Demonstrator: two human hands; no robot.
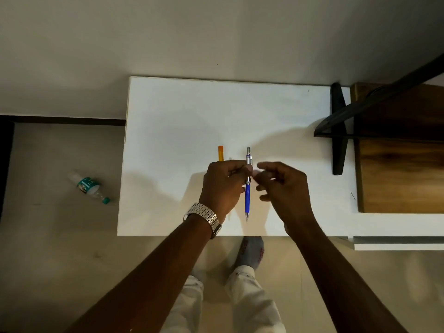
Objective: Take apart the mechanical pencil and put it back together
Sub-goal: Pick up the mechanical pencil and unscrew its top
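White table (168, 111), pencil (247, 198) in left hand (222, 186)

Left hand (222, 186): raised over the white surface, back of the hand up, fingers curled inward, thumb and fingertips pinched together at its right edge (gripping a slim object there).
Left wrist: straight, wearing a metal-link watch (204, 216).
Left forearm: bare, running from the lower left up toward the centre.
Right hand (281, 186): just beside the left, fingers loosely bent and spread, nothing between them (slightly blurred).
Right forearm: bare, angled in from the lower right.
Legs: light trousers, grey socks below.
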